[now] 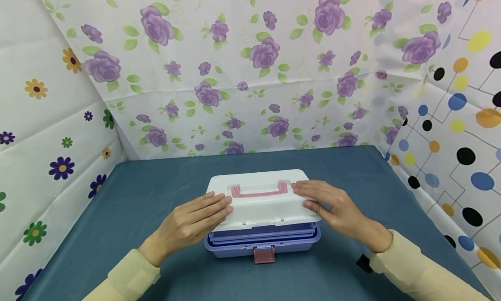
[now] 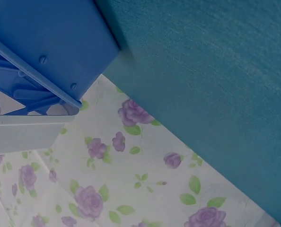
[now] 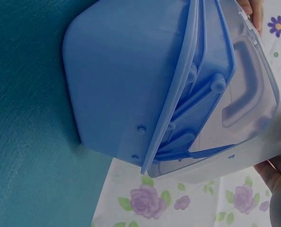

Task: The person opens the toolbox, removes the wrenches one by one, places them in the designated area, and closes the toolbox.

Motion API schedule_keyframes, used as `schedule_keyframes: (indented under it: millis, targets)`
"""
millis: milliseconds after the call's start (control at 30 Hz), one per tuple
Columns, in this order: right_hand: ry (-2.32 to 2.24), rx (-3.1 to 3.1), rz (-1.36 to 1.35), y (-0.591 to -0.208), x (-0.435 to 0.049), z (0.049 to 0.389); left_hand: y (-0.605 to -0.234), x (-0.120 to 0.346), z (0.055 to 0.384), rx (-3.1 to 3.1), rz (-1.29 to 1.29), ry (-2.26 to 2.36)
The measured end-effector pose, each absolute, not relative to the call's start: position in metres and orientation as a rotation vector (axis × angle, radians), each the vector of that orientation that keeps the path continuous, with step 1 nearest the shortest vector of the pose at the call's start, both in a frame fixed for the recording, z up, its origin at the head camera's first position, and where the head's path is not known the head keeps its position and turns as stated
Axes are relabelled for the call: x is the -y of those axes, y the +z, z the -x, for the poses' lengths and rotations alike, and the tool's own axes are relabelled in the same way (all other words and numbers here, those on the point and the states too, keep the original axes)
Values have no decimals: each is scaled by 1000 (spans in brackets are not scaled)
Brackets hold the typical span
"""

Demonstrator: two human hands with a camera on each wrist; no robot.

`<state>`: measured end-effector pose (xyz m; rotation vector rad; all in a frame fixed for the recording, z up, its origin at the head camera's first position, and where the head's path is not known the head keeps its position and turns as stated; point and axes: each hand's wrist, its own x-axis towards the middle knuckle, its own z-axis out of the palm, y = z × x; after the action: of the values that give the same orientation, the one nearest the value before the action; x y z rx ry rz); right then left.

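A storage box with a periwinkle-blue base (image 1: 231,251) stands on the table, its white lid (image 1: 270,212) raised partway at the front. A pink handle (image 1: 258,193) lies folded on the lid, and a pink latch (image 1: 264,255) hangs down at the base's front. Blue inner trays (image 3: 206,101) with link arms show in the gap. My left hand (image 1: 199,216) rests on the lid's left side with its fingers extended. On the right side, my right hand (image 1: 338,205) touches the lid with fairly straight fingers, thumb nearer the front. The left wrist view shows no hand.
A dark teal cloth (image 1: 168,170) covers the table. Floral fabric (image 1: 180,118) hangs behind it, with patterned sheets at the left and right. A small black object (image 1: 365,263) lies beside the right sleeve (image 1: 403,257).
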<state>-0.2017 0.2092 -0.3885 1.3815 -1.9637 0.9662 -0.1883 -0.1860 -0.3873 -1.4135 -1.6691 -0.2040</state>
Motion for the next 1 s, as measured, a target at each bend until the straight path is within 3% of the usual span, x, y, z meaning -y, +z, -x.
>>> schedule_keyframes:
  millis: [1000]
  targets:
    - [866, 2112, -1284, -383, -210, 199, -381, 191, 194, 1581, 1461, -47]
